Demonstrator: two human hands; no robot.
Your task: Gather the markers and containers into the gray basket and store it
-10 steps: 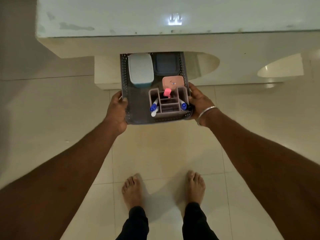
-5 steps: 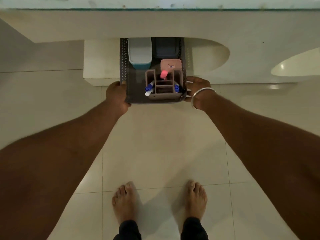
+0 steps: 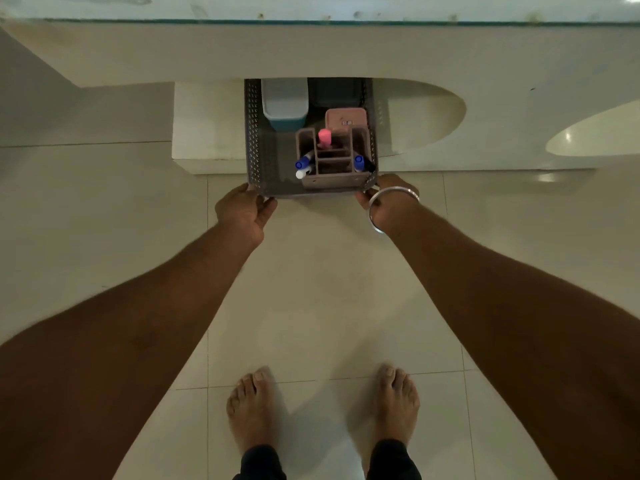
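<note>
both hands have slid from the sides to the near corners. the left hand (image 3: 244, 211) pinches the left corner; the right hand (image 3: 384, 195) touches the right one, fingers hidden, so i cannot tell its hold. the gray basket (image 3: 254, 133), with markers (image 3: 302, 163) and containers (image 3: 284, 98) inside, now sits deeper on the shelf (image 3: 207, 123) under the table (image 3: 311, 50); storing looks nearly done.
</note>
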